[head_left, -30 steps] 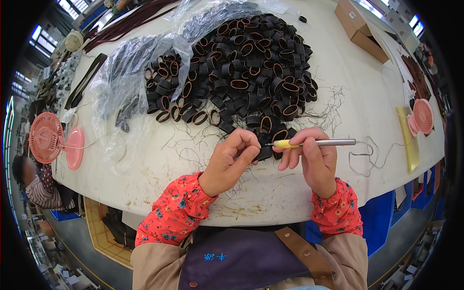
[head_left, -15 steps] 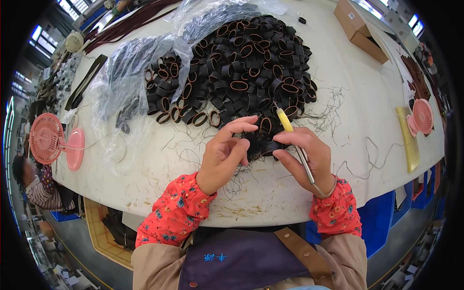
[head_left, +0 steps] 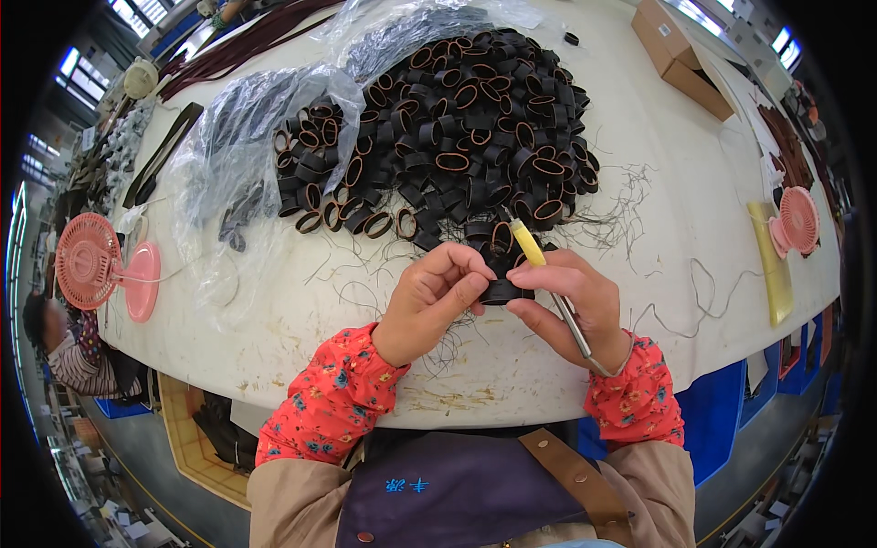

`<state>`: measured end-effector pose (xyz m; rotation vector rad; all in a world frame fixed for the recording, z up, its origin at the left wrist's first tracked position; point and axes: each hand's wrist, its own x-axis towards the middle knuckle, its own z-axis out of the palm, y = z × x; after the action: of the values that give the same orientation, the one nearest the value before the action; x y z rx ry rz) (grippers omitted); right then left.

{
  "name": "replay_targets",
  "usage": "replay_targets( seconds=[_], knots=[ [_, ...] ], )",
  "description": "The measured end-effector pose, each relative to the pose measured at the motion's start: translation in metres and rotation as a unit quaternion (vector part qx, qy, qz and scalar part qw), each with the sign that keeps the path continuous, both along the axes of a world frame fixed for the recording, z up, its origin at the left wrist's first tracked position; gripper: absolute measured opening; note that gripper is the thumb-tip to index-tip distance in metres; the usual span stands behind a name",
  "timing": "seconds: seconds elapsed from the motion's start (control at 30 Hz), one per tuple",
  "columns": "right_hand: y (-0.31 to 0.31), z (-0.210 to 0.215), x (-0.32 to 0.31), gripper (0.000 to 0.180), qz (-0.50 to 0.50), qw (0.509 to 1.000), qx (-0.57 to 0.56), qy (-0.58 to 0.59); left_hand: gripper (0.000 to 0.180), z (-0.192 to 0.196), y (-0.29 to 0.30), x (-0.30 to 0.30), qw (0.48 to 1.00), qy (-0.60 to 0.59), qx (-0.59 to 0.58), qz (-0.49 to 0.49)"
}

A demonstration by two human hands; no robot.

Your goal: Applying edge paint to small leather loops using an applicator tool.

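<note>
My left hand [head_left: 422, 303] pinches the left end of a small black leather-like loop [head_left: 504, 293] between thumb and fingertips. At the loop's right end are the thumb and forefinger of my right hand [head_left: 587, 300]. That hand also holds a slim pen-shaped tool [head_left: 527, 242] with a yellow section, a metal shaft and a thin tip. The tip points away from me, above the loop and apart from it. A cord trails from the tool's rear by my wrist. Just beyond lies a large pile of similar black loops [head_left: 452, 162] with tan edges.
Clear plastic sheeting [head_left: 247, 137] partly covers the pile's left side. Loose dark threads [head_left: 630, 196] litter the white table [head_left: 512, 384]. Pink fans stand left [head_left: 89, 251] and right [head_left: 799, 219]. A cardboard box [head_left: 681, 59] sits far right; a yellow bin [head_left: 187, 434] is below the table edge.
My left hand has moved right, and its fingers have closed on the loop. The tool's tip has shifted slightly left, and my right fingers have moved a little left too.
</note>
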<state>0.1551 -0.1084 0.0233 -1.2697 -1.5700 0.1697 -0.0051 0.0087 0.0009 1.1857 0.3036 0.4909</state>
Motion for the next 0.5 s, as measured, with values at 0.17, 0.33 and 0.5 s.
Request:
replay_targets(
  seconds=[0.17,0.33,0.5],
  knots=[
    [-0.001,-0.002,-0.003,0.034,-0.006,0.999,-0.042,-0.019,0.008,0.000,-0.002,-0.003,0.996,0.027,0.083,0.013],
    [-0.007,-0.002,-0.003,0.025,0.096,0.933,-0.063,0.342,0.009,-0.005,-0.004,-0.002,0.987,0.034,0.149,0.059],
    [-0.012,-0.002,0.002,0.024,0.134,0.893,-0.115,0.414,0.009,-0.007,-0.007,-0.002,0.971,0.056,0.222,0.066]
  ],
)
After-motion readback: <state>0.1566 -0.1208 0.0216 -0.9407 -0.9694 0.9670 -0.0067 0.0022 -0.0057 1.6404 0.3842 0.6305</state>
